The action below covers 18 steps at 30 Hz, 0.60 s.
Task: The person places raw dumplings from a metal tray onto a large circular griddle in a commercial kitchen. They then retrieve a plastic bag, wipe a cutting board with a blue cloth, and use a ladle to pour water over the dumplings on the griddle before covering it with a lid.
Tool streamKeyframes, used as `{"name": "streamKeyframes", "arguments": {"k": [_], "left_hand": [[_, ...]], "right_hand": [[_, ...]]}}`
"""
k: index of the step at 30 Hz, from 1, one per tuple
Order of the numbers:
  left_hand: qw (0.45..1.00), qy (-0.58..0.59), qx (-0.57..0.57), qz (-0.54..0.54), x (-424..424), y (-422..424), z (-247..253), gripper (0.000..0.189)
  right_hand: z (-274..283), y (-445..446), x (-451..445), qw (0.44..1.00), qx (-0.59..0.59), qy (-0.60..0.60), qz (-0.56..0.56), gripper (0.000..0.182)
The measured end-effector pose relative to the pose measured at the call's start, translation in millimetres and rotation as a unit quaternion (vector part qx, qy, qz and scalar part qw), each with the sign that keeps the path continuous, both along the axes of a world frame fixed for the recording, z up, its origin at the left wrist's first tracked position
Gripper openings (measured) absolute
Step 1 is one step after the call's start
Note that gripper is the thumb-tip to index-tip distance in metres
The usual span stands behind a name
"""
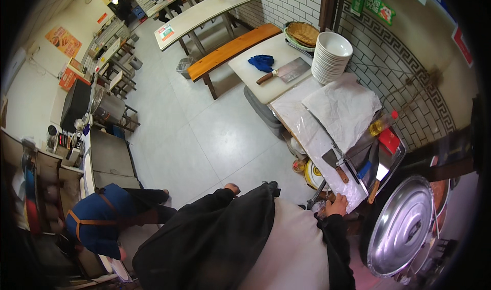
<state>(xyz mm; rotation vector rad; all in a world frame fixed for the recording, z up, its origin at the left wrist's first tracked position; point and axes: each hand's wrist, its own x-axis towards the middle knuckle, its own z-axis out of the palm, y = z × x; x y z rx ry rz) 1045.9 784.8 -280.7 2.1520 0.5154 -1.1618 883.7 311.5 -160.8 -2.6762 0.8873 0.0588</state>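
Note:
My left hand [232, 188] hangs out from a black sleeve over the floor, away from any object; its fingers are too small to make out. At the near corner of the plastic-covered table [297, 113], my right hand [336, 204] touches the edge. Crumpled clear plastic [318, 206] lies against that hand, and I cannot tell whether it is gripped. Beyond it on the table are a scraper [330, 160] with a wooden handle and a blue-handled tool [365, 169]. A long knife-like tool [373, 190] with a wooden handle lies nearby.
A cleaver [293, 70] and blue cloth [262, 62] lie on a white cutting board [249, 79]. Stacked white bowls [330, 61] stand beside it. A large metal lid [401, 228] is at my right. To the left, a person in a blue top [99, 209] bends over a counter.

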Motion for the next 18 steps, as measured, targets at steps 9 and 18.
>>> {"name": "streamKeyframes", "arguments": {"k": [9, 18], "left_hand": [[0.999, -0.042, 0.018, -0.029, -26.8, 15.6, -32.6, 0.021], [0.996, 0.003, -0.064, 0.056, 13.7, -18.3, 24.5, 0.021]], "right_hand": [[-10.8, 5.7, -6.2, 0.999, -0.031, 0.019, 0.033, 0.041], [-3.5, 11.1, -7.2, 0.999, -0.007, 0.043, 0.029, 0.043]]}}
